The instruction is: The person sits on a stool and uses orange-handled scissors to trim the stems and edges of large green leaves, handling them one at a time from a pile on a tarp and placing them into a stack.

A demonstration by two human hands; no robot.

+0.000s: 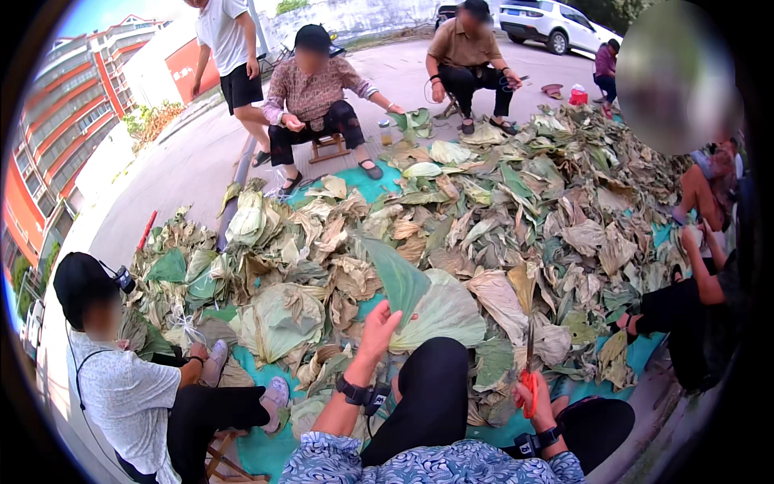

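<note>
In my left hand (377, 333) is a folded green lotus leaf (396, 279), pinched near its lower end and pointing up over the pile. A broad pale-green leaf (450, 311) fans out behind it, beside my knee; whether I hold that one too cannot be told. My right hand (542, 399) grips a pair of scissors (530, 387) by the orange handles. Their long blades point away from me, with the tips near a yellow-brown leaf (522, 287). Dried leaves (496, 218), green to tan, lie heaped in front of me.
Teal sheeting (260, 444) shows beneath the pile. Close on my left sits a person in a white top (121, 393); another person's arm (704, 266) is at right. Two seated people (314, 91) face me across the heap. A glass jar (385, 132) stands beyond it.
</note>
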